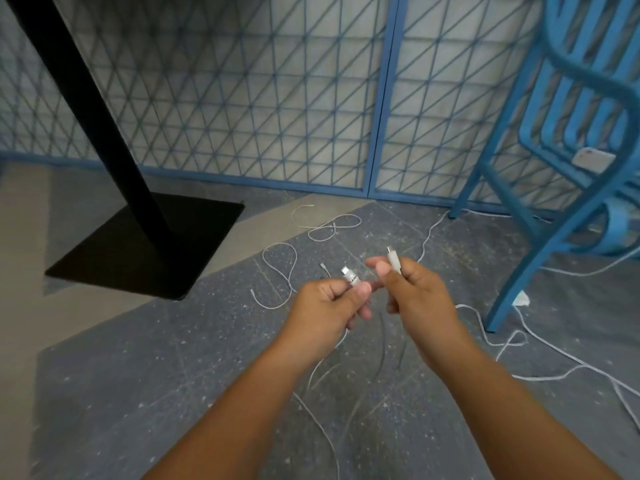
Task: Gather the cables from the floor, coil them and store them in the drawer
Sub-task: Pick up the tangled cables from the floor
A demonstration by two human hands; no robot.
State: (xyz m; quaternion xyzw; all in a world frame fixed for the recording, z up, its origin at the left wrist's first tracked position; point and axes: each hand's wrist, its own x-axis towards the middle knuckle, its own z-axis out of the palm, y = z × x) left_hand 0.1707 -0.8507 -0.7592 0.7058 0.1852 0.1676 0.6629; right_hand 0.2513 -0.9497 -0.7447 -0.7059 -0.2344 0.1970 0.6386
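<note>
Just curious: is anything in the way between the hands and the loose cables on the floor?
Nothing visible. The left hand and right hand each hold a connector; the small cables lie on open floor just ahead. Only the long cable at right runs past the blue chair.
</note>
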